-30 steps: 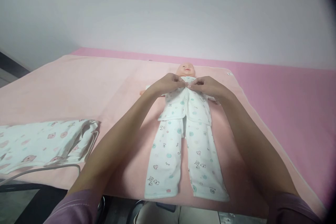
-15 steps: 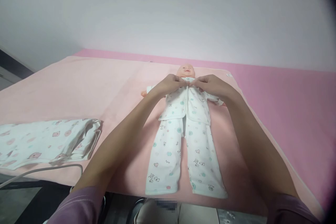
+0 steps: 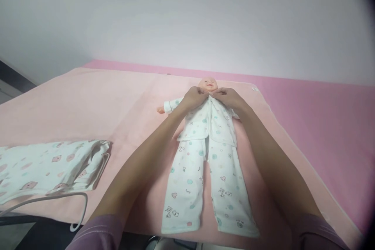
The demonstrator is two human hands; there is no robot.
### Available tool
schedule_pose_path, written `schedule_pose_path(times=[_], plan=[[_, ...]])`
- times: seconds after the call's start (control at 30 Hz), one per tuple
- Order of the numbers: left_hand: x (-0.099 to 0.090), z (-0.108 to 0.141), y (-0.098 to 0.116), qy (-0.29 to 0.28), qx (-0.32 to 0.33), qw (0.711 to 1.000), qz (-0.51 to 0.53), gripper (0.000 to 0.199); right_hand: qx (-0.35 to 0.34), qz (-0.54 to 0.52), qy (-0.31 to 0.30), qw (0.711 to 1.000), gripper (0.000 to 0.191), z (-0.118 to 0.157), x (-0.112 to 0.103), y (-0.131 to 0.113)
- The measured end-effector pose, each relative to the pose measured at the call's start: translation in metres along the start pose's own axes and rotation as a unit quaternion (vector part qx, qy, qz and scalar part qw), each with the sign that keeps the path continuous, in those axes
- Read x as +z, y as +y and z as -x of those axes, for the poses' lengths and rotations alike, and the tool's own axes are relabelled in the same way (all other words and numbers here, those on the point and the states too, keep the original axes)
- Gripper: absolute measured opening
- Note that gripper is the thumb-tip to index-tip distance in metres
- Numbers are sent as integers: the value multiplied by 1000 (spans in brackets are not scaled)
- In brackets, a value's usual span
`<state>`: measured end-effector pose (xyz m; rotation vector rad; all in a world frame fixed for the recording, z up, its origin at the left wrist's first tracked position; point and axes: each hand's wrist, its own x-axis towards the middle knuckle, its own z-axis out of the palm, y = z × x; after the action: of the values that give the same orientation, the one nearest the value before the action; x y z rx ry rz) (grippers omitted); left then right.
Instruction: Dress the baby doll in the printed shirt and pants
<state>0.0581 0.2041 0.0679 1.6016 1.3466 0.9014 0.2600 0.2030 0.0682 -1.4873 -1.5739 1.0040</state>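
Hands: left hand [image 3: 195, 97] and right hand [image 3: 230, 97] have moved up the chest, now just below the doll's chin.
Fingers: pinched narrow on the jacket [image 3: 218, 125] at its top front edges; any fastener between them is hidden.
Doll [image 3: 208, 83]: on its back, head just beyond the fingertips.
Jacket front: edges run together below the fingers, parting slightly near the hem.
Trousers [image 3: 184, 183]: flat, nearer the wearer than the fingers.
Good handling: probably best to keep both edges level, pinch lightly and spare the chin.
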Motion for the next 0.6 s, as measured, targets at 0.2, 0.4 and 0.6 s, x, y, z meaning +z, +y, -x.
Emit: schedule_pose_path(times=[0.2,0.4,0.6], plan=[[3,-2,-3,15,8,1000,6,15,6,-20,-1,1000,22,-5,-1,7],[4,-3,-6,32,31,999,-9,9,22,-46,-6,999,22,-9,-3,11],[6,3,0,45,4,999,-9,9,6,-39,7,999,22,-8,-2,13]])
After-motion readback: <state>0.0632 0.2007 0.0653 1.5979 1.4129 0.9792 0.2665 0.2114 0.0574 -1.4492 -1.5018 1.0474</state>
